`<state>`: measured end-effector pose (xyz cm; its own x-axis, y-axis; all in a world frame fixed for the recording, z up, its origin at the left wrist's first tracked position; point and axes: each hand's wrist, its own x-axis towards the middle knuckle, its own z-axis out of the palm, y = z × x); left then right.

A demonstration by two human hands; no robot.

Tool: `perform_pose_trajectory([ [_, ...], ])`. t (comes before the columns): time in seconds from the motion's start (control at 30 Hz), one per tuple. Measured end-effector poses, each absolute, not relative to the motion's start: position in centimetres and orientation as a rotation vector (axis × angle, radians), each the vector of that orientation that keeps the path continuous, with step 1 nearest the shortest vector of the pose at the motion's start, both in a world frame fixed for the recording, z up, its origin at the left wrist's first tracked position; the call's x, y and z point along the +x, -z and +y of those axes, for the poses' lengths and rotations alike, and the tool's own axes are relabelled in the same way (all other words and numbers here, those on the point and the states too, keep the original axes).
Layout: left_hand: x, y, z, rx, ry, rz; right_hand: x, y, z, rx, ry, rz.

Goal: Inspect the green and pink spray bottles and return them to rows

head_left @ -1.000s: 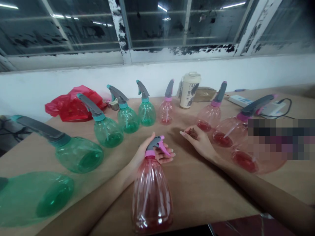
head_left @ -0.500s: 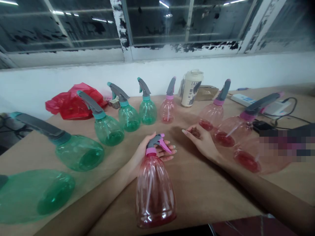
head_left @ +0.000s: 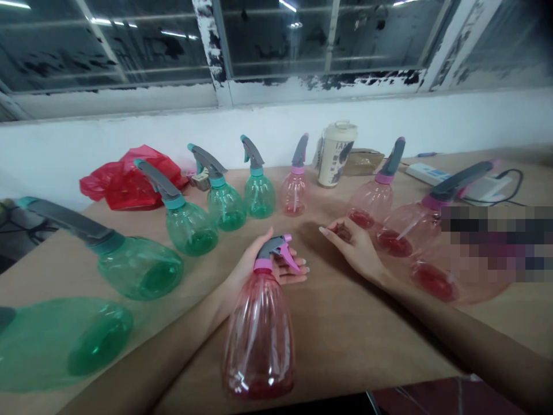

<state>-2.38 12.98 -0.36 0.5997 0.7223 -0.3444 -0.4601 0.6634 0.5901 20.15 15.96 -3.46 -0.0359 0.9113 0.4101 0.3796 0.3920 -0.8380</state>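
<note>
A clear pink spray bottle point(head_left: 259, 340) with a grey and pink trigger head stands in front of me, tilted a little, its base near the table's front edge. My left hand point(head_left: 248, 265) is around its neck and head, thumb on the near side, fingers stretched out behind the pink trigger. My right hand point(head_left: 356, 248) rests on the table further right, fingers loosely curled and nothing visible in them. Close beside it stand a pink spray bottle point(head_left: 371, 199) and another pink spray bottle point(head_left: 408, 225). Between and beyond my hands is a smaller-looking pink spray bottle point(head_left: 294, 193).
Several green spray bottles point(head_left: 190, 225) curve along the left side. A red plastic bag point(head_left: 138, 178), a paper cup point(head_left: 337, 155), a brown packet point(head_left: 363, 162) and a white power strip point(head_left: 427, 174) lie toward the wall. Part of the right side is pixelated.
The bottom of the held bottle has swung slightly left, with its head shifting left a little too. My right hand has stayed in place.
</note>
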Motion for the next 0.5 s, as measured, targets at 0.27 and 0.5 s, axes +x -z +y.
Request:
perform_pose_trajectory([
  [0.27,-2.44,0.34,12.91,0.436,-0.752,0.622,20.17,3.46,15.88,-1.174,-0.66,-1.625],
  [0.5,-2.55,0.69,13.08,0.442,-0.753,0.635,20.17,3.66,15.99,-1.18,-0.657,-1.65],
])
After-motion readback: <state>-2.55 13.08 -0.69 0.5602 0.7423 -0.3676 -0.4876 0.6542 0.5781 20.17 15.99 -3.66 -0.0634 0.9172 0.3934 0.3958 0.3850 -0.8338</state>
